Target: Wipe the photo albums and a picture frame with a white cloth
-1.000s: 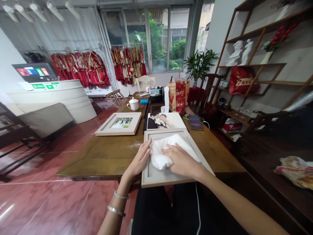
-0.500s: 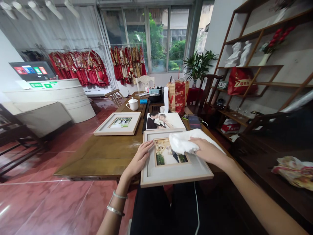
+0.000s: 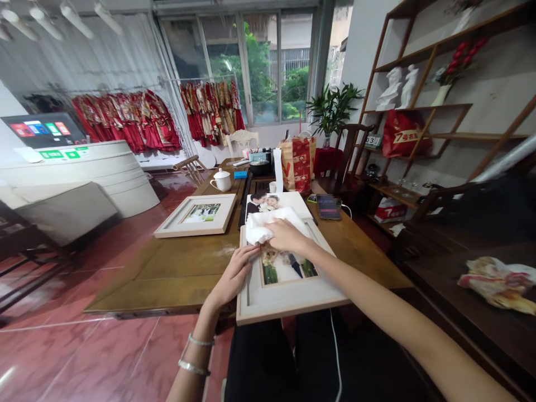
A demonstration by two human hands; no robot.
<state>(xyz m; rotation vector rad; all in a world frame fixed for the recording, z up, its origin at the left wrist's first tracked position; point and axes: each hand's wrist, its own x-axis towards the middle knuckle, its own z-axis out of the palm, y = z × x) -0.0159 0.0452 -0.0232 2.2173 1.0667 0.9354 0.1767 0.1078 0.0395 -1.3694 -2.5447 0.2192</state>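
A pale wooden picture frame (image 3: 288,298) with a wedding photo lies partly over the near edge of the wooden table (image 3: 167,279) and over my lap. My left hand (image 3: 233,273) grips the frame's left edge, fingers curled on it. My right hand (image 3: 288,235) presses a crumpled white cloth (image 3: 262,226) onto the frame's far left corner.
A second framed photo (image 3: 196,215) lies to the left on the table, an unframed print (image 3: 268,202) just beyond my frame, a phone (image 3: 328,206) to the right. A teapot (image 3: 221,180), a red bag (image 3: 298,162) and small items stand further back. Shelves line the right wall.
My right hand swept the cloth from the middle of the frame to its far right corner, then across to the far left corner, uncovering the photo. The left hand stayed on the frame's edge.
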